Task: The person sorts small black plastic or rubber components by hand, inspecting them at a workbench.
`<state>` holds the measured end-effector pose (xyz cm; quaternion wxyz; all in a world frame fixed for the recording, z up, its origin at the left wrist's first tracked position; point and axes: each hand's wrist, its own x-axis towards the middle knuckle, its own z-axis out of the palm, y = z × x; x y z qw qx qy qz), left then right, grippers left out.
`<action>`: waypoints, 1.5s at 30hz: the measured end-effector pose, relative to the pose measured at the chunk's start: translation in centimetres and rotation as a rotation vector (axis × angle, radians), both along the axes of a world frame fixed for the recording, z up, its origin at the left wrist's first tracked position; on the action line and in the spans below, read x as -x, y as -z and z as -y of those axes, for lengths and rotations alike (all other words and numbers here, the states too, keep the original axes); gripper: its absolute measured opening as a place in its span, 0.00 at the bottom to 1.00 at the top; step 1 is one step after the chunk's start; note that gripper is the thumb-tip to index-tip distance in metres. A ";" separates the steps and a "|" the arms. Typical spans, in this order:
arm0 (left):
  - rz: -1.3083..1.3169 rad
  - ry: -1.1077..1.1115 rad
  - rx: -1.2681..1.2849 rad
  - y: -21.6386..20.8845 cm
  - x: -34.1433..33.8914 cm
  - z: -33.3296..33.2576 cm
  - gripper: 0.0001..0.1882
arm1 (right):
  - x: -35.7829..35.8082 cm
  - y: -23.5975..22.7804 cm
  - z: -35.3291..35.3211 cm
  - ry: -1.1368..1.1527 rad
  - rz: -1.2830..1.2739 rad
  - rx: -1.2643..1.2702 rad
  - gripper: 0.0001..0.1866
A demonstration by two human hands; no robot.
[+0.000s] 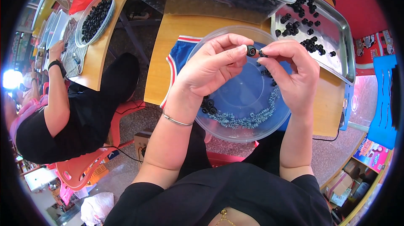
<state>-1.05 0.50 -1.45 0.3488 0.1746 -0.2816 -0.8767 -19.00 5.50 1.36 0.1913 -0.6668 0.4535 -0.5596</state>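
Over a round clear plastic basin (241, 139), my two hands meet fingertip to fingertip. A small black ring-shaped part (251, 51), its round opening facing toward me, is pinched between the thumb and fingers of my left hand (216, 61). Thumb and forefinger of my right hand (296, 64) close on a tiny dark piece (261, 53) right beside that part; fingers cover most of it. Inside the basin, many small bluish-silver pieces (242, 121) lie in a curved band along the near and right side. A few black parts (208, 106) sit at its left.
Beyond the basin stands a clear bin (214, 3) full of black parts. A metal tray (349, 53) with scattered black parts is at the right. Blue cloth with red-white trim (179, 55) lies under the basin. Leftward, a co-worker (80, 121) sits at another table with a bowl (110, 9) of black parts.
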 end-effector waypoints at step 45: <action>0.229 0.038 0.141 0.0 -0.1 0.0 0.15 | 0.5 -1.3 -0.6 -0.162 -0.168 -0.247 0.16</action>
